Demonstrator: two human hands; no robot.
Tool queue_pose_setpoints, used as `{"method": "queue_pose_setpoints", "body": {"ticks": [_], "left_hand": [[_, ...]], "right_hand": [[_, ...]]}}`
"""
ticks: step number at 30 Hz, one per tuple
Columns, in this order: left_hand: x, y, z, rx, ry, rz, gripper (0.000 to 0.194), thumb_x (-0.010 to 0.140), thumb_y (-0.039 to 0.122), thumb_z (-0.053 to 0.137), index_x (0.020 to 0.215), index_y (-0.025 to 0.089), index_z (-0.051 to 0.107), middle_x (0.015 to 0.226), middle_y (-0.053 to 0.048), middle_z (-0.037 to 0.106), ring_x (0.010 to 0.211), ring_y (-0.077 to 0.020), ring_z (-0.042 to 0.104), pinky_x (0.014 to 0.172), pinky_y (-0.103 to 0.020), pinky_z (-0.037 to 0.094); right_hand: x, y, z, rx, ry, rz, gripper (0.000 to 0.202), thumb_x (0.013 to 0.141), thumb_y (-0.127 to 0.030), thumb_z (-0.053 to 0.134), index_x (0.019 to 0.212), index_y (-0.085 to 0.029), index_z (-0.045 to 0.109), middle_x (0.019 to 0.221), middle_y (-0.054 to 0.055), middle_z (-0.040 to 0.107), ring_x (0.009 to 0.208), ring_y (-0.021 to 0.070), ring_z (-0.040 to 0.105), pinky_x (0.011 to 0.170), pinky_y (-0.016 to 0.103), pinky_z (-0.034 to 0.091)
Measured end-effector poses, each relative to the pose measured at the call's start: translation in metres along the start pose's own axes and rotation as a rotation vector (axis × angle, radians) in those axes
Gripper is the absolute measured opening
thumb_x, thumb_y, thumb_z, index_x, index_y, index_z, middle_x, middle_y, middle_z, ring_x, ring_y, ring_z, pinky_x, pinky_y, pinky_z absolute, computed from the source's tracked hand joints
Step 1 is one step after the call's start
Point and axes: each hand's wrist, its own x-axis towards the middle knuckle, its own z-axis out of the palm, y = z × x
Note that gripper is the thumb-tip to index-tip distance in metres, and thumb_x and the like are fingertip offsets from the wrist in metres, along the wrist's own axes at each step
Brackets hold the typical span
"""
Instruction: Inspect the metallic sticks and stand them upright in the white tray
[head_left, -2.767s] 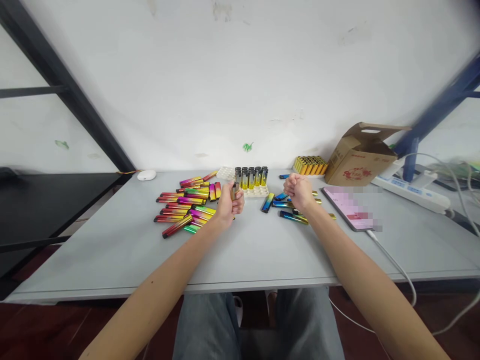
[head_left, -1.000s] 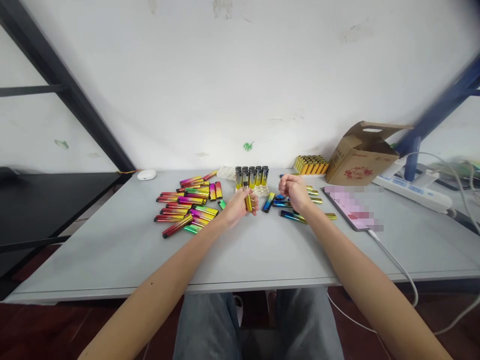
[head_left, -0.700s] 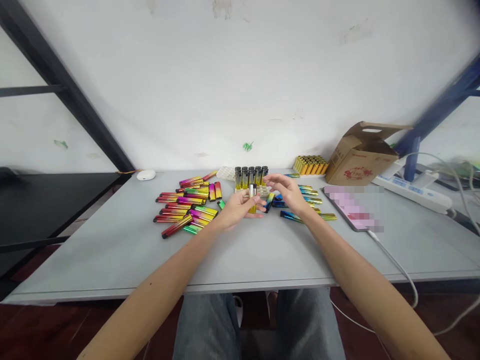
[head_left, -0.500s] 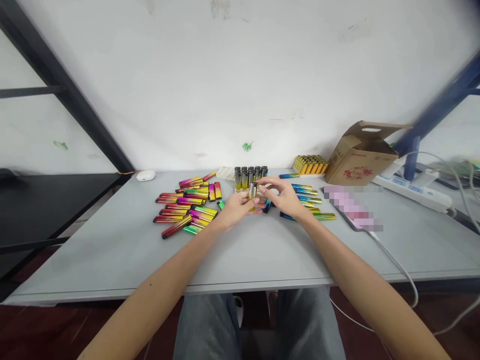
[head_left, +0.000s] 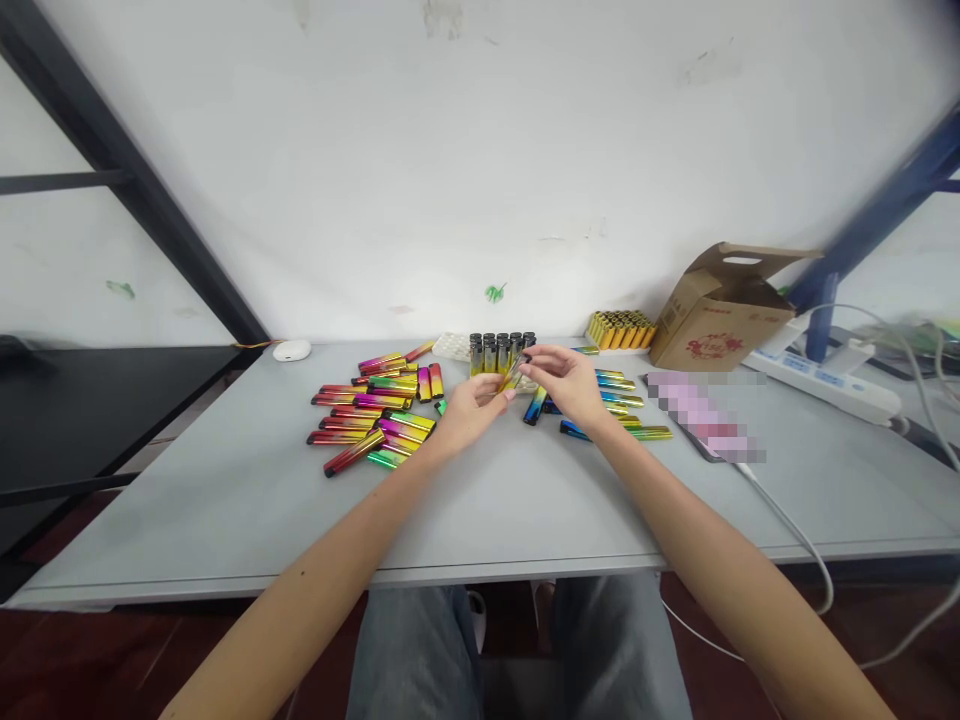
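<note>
My left hand [head_left: 471,411] and my right hand [head_left: 568,384] meet over the grey table [head_left: 225,500], both pinching one small yellow lighter [head_left: 513,377] that is tilted between the fingertips. Just behind it stands a white tray [head_left: 452,346] holding several upright yellow lighters [head_left: 501,353] with black tops. A heap of pink-and-yellow rainbow sleeves [head_left: 371,410] lies to the left of my left hand. Several blue-and-gold sleeves [head_left: 611,405] lie under and to the right of my right hand.
A block of gold lighters [head_left: 619,329] stands at the back by an open cardboard box [head_left: 720,310]. A phone [head_left: 701,412] with a white cable lies on the right, a power strip [head_left: 825,385] beyond it. A white earbud case [head_left: 292,350] sits at back left.
My right hand opened from a fist and came left to the lighter in my left hand. The lighter went from upright to tilted, now gripped by both hands nearer the tray.
</note>
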Motion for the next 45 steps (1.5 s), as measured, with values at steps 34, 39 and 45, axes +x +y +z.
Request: {"method": "queue_pose_setpoints", "body": {"ticks": [34,39,45], "left_hand": [[-0.001,-0.003,-0.007,0.590,0.060,0.296,0.021,0.086,0.034,0.055,0.089,0.017,0.068,0.091,-0.006,0.074,0.083,-0.0185,0.069,0.070,-0.028,0.053],[-0.001,-0.001,-0.007,0.615,0.092,0.296,0.022,0.086,0.035,0.055,0.089,0.018,0.069,0.089,-0.005,0.074,0.081,-0.0181,0.068,0.070,-0.028,0.053],[-0.002,0.000,-0.007,0.628,0.087,0.305,0.022,0.087,0.034,0.055,0.088,0.018,0.068,0.089,-0.005,0.073,0.081,-0.0177,0.068,0.070,-0.027,0.053]], "right_hand": [[0.010,0.030,-0.007,-1.017,0.031,-0.457,0.046,0.088,-0.028,0.050,0.133,-0.019,0.054,0.148,0.014,0.039,0.137,0.0317,0.033,0.110,0.051,0.033],[0.016,0.024,-0.032,-0.745,0.210,-0.428,0.039,0.076,-0.010,0.039,0.103,-0.018,0.066,0.125,0.011,0.059,0.117,0.0252,0.053,0.099,0.044,0.042],[0.020,0.017,-0.077,-0.517,0.488,-0.224,0.014,0.055,-0.010,0.034,0.048,-0.021,0.040,0.046,-0.003,0.037,0.049,0.0124,0.039,0.052,0.026,0.031]]}}
